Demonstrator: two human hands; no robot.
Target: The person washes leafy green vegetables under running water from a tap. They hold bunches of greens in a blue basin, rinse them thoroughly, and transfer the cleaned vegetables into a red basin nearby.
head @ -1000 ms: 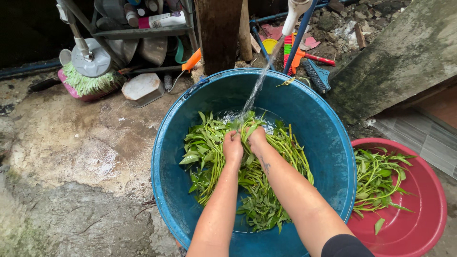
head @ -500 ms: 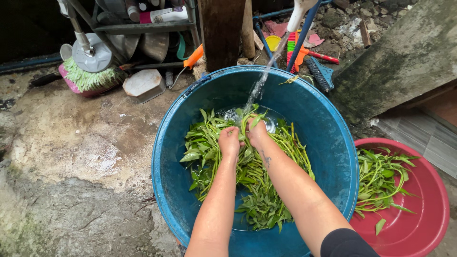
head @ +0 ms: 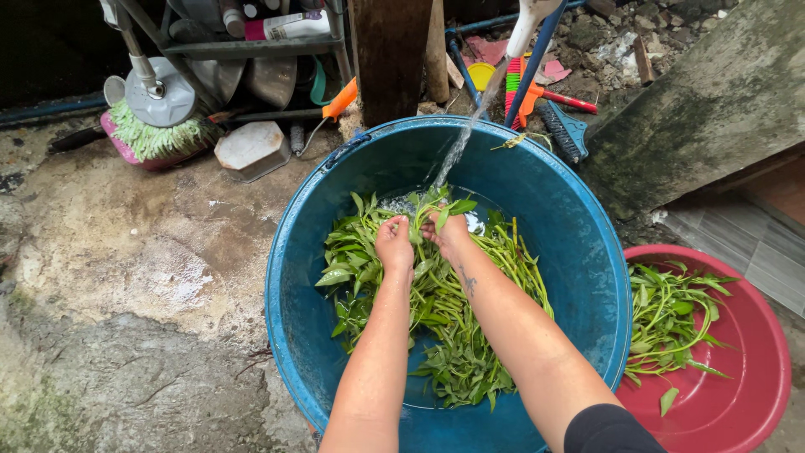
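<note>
Both hands moved up; two basins (head: 293, 277), one water stream (head: 457, 151).

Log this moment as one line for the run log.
left hand: gripping leafy greens | right hand: gripping same greens | blue tub: water stream running in

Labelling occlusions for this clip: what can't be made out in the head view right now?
- Fingertips of the left hand and right hand: curled into the leafy greens.
- Water depth in the blue tub: the greens cover the bottom.
- The tap feeding the water stream: its top is cut off by the upper edge.
- Red basin: its lower right side runs off the frame edge.
- Items on the shelf at the top left: partly cut off, dark.
</note>
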